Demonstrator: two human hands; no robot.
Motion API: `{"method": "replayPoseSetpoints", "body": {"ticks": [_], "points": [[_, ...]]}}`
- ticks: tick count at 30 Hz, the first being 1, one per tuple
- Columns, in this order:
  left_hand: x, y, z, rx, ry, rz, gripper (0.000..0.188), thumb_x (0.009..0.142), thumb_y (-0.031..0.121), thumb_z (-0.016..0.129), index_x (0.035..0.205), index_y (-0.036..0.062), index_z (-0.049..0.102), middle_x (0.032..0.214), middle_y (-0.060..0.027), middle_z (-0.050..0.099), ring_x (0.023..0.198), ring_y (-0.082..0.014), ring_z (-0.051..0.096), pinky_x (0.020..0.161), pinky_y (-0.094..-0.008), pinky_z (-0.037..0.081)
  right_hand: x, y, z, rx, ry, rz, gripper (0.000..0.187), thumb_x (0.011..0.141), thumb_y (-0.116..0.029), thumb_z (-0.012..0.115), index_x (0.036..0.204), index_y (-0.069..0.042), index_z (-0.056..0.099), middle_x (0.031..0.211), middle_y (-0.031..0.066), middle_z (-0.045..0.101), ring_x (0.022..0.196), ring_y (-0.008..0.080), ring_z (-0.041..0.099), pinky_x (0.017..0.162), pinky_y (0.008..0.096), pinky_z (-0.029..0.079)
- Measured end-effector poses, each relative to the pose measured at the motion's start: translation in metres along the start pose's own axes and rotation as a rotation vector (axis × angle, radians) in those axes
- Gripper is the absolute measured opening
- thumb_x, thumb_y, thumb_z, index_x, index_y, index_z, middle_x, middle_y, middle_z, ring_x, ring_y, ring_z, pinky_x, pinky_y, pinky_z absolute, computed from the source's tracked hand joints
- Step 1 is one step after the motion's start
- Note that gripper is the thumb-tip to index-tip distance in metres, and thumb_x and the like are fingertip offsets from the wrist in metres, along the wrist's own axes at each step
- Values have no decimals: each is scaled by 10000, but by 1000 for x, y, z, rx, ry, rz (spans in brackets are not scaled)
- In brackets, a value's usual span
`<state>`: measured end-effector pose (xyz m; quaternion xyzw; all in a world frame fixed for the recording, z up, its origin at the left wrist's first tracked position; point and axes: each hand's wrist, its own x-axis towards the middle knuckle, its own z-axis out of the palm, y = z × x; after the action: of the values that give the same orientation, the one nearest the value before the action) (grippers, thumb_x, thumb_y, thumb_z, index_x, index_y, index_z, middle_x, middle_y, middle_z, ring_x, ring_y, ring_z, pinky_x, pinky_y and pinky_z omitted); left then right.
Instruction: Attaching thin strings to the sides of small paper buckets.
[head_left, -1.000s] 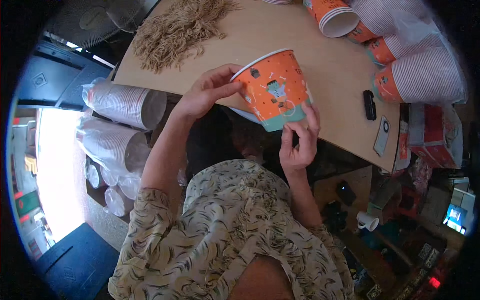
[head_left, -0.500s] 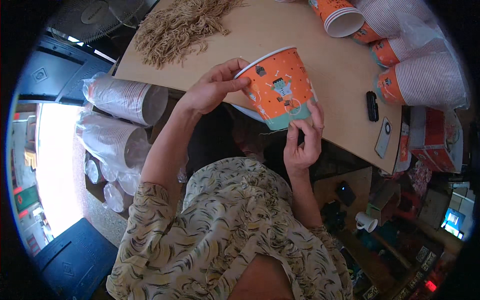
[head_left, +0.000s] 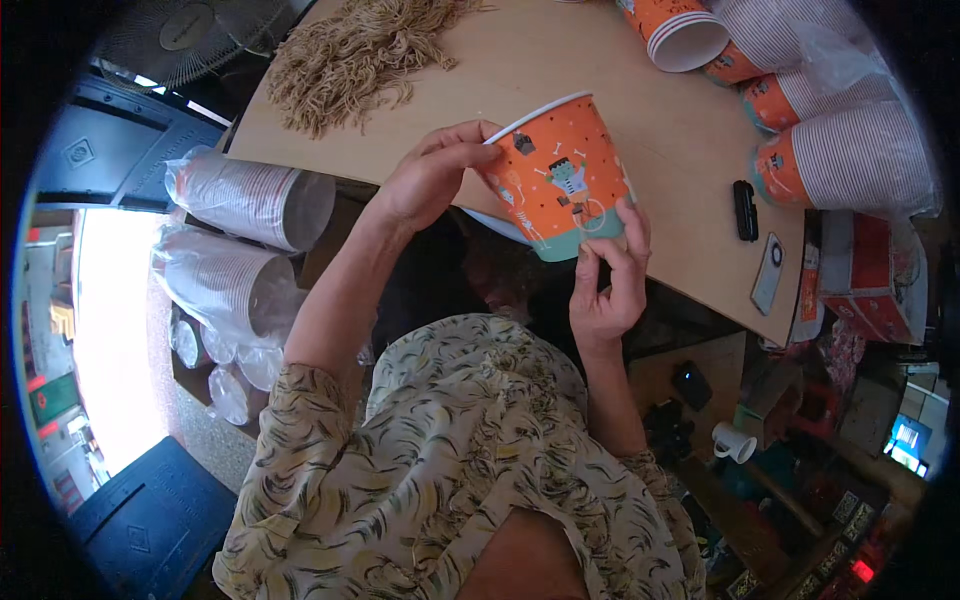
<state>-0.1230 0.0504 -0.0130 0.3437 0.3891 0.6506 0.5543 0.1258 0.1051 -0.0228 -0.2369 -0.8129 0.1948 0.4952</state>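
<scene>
Tilted in the air above the table's near edge is an orange paper bucket (head_left: pixel 556 185) with a white rim, a green lower band and cartoon figures. My left hand (head_left: pixel 432 172) is closed on its rim, thumb outside; the fingers inside are hidden. At the bottom edge my right hand (head_left: pixel 612 280) is closed, thumb and forefinger pinched together, other fingers against the bucket's side. Whether something thin sits in that pinch is too small to tell. A heap of tan strings (head_left: pixel 362 62) lies on the table (head_left: pixel 545 50), beyond my left hand.
Nested bucket stacks (head_left: pixel 860 155) lie at the table's right, beside a black object (head_left: pixel 745 211) and a phone (head_left: pixel 768 275). Plastic-wrapped white tub stacks (head_left: pixel 250 200) stand at the left. A fan (head_left: pixel 190 35) is at the far left, a white mug (head_left: pixel 733 443) lower right.
The bucket and both hands have shifted very slightly. My left thumb has moved up toward the rim. A thin strand below the bucket's bottom edge no longer shows.
</scene>
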Motion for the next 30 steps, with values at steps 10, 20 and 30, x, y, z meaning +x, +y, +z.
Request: {"method": "replayPoseSetpoints", "body": {"ticks": [10,20,30], "points": [[0,-8,6,16,71,54,196,910,132,605,1012,-21,672,882,-47,705,809,-126,649,813,-274,495,-2,1,-3,-26,-11,-21,97,915,-3,669,999,4,622,1371,246,564,1295,431,519,1079,503,418],[-7,12,36,78,50,-6,186,891,94,759,1038,3,690,968,-50,724,886,-104,675,836,-273,553,-7,1,-10,-27,7,3,98,932,-22,659,1014,9,614,1356,249,571,1277,401,544,1059,483,437],[-6,11,51,570,54,352,182,873,118,783,1031,30,770,1131,-115,700,1142,-162,614,879,-273,545,-10,4,-18,13,47,137,71,922,0,658,990,10,638,1321,213,584,1243,342,572,1046,440,457]]}}
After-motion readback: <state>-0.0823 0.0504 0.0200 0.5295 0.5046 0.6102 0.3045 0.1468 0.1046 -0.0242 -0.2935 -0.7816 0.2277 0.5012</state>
